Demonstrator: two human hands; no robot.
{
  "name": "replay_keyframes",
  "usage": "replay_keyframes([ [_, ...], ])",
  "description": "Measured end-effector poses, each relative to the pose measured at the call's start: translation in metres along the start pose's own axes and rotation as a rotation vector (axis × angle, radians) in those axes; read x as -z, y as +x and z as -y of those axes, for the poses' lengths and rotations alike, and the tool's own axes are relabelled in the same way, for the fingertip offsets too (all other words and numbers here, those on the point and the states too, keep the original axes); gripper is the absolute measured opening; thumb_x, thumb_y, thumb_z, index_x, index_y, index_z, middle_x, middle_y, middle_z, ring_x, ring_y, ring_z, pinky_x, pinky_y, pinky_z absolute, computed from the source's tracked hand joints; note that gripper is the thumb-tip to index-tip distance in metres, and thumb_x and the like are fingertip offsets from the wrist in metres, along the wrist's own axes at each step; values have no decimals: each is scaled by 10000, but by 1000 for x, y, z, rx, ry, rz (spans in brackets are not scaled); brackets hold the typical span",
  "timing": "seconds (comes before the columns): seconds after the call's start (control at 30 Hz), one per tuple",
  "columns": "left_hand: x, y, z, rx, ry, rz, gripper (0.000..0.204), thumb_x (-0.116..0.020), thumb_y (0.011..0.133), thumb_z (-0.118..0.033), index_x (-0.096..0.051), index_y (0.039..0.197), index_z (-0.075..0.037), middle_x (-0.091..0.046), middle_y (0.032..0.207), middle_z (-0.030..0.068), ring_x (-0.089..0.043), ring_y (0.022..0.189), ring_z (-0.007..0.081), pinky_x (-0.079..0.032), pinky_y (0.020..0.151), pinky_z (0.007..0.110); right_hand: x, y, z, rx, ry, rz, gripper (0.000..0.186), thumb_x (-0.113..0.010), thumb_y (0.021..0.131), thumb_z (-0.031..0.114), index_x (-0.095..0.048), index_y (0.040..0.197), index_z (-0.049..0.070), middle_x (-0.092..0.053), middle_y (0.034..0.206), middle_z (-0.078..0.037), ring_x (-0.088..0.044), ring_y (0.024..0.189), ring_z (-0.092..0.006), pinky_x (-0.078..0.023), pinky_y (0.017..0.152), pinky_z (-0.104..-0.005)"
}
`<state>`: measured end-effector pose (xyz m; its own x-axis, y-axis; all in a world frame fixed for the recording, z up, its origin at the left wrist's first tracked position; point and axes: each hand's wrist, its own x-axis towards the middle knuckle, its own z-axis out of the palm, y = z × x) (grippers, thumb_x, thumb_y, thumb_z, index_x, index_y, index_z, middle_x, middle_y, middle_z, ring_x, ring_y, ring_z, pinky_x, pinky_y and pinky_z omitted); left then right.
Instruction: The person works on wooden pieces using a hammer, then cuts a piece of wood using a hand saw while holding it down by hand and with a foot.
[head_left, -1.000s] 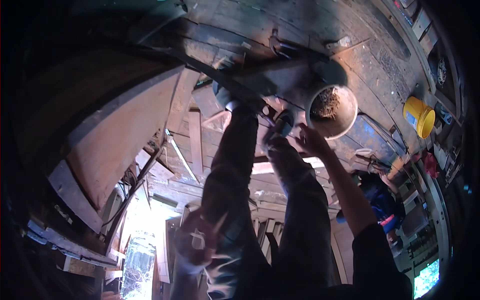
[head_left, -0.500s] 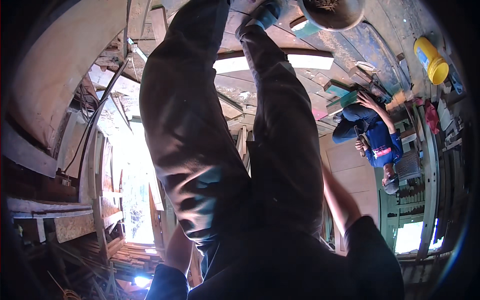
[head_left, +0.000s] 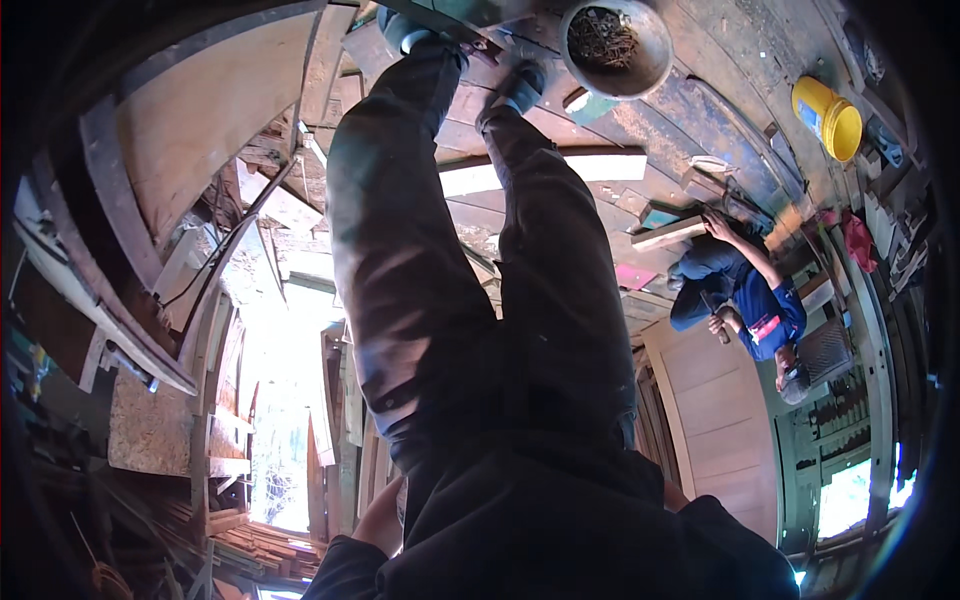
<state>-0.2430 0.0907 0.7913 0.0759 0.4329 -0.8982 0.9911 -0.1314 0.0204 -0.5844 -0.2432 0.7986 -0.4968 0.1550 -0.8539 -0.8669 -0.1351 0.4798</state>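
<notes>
The person's left hand and right hand are hiding from view by the hips, so whether their fingers are gripping anything, opening or closing, I cannot tell. The bare left forearm [head_left: 378, 522] is lying just beside the left hip; only a small patch of the right forearm [head_left: 676, 496] is showing beside the right hip. The dark trousers [head_left: 405, 220] are the things nearest to both, their legs extending down to the wooden floor [head_left: 735, 65].

Beyond the right shoe [head_left: 522, 88], a round pail [head_left: 655, 62] is standing on the floor, holding brown, thin pieces [head_left: 600, 40]. A pale curved plank [head_left: 615, 166] is lying across the floor, passing behind the right leg. Near the floor's right edge, a yellow bucket [head_left: 814, 102] is lying tipped on its side, and a red cloth [head_left: 858, 238] is hanging nearby. A co-worker [head_left: 768, 300] in blue is sitting low there, resting one hand on a pale wooden block [head_left: 665, 234].
</notes>
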Motion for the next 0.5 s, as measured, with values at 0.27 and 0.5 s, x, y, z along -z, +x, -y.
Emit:
replay_keyframes([
  [0.27, -28, 45, 11, 11, -134, -19, 352, -487, 1000, -236, -500, 1286, -32, -615, 1072, 107, -601, 970, 180, -475, 901, 338, 46, 72, 42, 58, -128, 2, 378, -561, 949, 292, -546, 1248, 62, -616, 1119, -187, -629, 994, -334, -503, 849, -439],
  [0.5, -76, 189, -21, -33, -321, -54, 372, -482, 1009, -244, -485, 1325, -47, -623, 1108, 109, -610, 999, 176, -483, 909, 330, 230, 161, 316, 658, -688, -739, 357, -593, 945, 248, -510, 1239, 63, -617, 1079, -208, -639, 989, -375, -506, 813, -483],
])
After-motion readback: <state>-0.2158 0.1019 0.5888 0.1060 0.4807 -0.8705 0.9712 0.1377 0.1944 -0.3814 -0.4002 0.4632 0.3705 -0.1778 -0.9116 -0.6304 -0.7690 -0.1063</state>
